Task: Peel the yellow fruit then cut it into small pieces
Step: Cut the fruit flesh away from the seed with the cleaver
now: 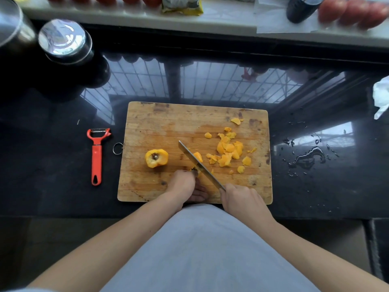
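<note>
- Yellow fruit (156, 158): peeled, core exposed, on cutting board (160, 123); pieces (229, 150) heaped right.
- Right hand (242, 200): fingers wrapped around knife (200, 165).
- Left hand (182, 184): fingers curled, pinning a fruit chunk (193, 170) at the blade.
- Red peeler (96, 154): on counter, left of board.

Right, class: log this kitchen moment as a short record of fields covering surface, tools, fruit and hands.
surface: wooden cutting board on black counter
knife: gripped by right hand, blade angled over board
left hand: steadying a small fruit piece beside blade
peeler: red, idle, left of board
fruit core: on board, left part
cut pieces: piled right of blade
</note>
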{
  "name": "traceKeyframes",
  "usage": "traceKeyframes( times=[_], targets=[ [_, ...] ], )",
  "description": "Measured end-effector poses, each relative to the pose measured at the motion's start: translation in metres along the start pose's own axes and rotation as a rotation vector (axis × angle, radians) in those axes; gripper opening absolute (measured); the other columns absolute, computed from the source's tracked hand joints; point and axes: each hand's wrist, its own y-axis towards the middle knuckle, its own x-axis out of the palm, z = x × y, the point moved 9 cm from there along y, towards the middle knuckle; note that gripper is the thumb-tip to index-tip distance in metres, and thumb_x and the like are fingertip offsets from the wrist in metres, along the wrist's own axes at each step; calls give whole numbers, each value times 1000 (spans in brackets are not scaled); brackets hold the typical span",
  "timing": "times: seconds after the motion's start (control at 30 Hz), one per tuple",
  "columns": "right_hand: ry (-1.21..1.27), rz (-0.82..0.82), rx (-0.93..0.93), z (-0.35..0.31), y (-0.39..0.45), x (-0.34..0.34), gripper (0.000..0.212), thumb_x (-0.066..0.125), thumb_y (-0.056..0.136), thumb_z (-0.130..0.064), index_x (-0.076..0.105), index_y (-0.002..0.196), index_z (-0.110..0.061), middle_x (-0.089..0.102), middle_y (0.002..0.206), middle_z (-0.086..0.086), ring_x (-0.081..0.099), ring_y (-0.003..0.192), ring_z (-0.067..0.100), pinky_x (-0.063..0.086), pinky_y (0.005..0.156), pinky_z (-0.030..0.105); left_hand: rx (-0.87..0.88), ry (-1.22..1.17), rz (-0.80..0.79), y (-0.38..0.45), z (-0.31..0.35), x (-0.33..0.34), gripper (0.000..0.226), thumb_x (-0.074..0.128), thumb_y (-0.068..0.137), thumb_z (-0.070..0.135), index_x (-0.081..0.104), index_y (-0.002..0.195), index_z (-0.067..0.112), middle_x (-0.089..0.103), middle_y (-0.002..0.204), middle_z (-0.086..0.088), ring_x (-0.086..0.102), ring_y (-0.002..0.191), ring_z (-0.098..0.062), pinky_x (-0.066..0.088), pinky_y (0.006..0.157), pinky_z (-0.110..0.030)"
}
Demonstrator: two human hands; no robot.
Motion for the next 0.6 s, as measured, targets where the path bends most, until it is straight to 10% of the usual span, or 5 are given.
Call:
traceKeyframes(
  times=[0.6],
  targets=[
    [-97, 3, -29, -2, -5, 2, 26, 41, 104, -27, 38, 80, -19, 47, 68, -3, 50, 58, 32, 20, 46, 35, -29, 2, -5, -8, 4, 1, 38, 42, 111, 19, 61, 90, -7, 69, 93, -31, 66, 67, -34, 58, 67, -42]
  ],
)
